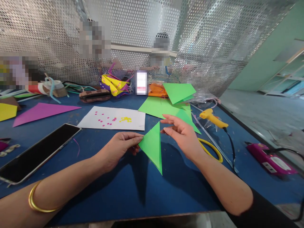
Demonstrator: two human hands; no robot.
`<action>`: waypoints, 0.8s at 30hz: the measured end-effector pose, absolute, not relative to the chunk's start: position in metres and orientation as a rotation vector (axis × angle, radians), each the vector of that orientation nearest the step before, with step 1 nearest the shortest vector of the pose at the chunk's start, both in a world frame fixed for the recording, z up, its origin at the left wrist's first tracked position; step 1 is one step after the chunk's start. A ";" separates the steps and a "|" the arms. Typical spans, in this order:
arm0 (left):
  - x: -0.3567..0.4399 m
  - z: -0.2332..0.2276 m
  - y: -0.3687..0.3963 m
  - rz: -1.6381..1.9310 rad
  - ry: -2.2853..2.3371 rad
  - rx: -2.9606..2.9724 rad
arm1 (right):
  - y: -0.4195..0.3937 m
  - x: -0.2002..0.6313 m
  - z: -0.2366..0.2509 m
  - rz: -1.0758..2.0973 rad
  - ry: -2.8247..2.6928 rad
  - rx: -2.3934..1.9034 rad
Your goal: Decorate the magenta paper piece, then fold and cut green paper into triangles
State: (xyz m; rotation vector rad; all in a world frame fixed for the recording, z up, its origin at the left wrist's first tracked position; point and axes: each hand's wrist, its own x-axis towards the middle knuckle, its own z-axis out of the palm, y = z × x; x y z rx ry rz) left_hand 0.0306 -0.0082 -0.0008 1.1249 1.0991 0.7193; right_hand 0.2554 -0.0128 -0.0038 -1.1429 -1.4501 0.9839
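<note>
My left hand (122, 146) pinches the left corner of a folded green paper triangle (153, 147), which is held up above the blue table. Just right of the triangle's upper tip is my right hand (181, 134), its fingers apart and slightly curved, with nothing visible in them. Behind the triangle, a white sheet (87, 118) carries small pink and yellow paper bits. More green paper (152, 106) lies beyond my right hand, with another green piece (179, 91) raised at its back edge.
A phone (38, 152) lies at left, near purple paper (45, 114). At right are a yellow glue gun (212, 119), a yellow ring (212, 150) and a magenta power strip (270, 158). Yellow and purple folded paper (115, 84) stands at the back before a perforated metal screen (133, 19).
</note>
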 end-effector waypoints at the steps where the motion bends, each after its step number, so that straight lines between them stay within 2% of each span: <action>1: 0.030 -0.001 -0.008 0.705 1.094 1.126 | -0.013 0.256 -0.004 0.953 -1.508 -1.147; 11: 0.029 0.004 -0.005 0.616 1.107 1.084 | -0.014 0.261 -0.002 0.557 -2.052 -1.144; 18: 0.028 0.008 -0.006 0.602 1.044 1.122 | -0.018 0.259 -0.002 -0.019 -2.479 -0.967; 24: 0.028 0.004 -0.011 0.706 0.939 1.009 | -0.024 0.250 -0.008 0.018 -2.307 -1.294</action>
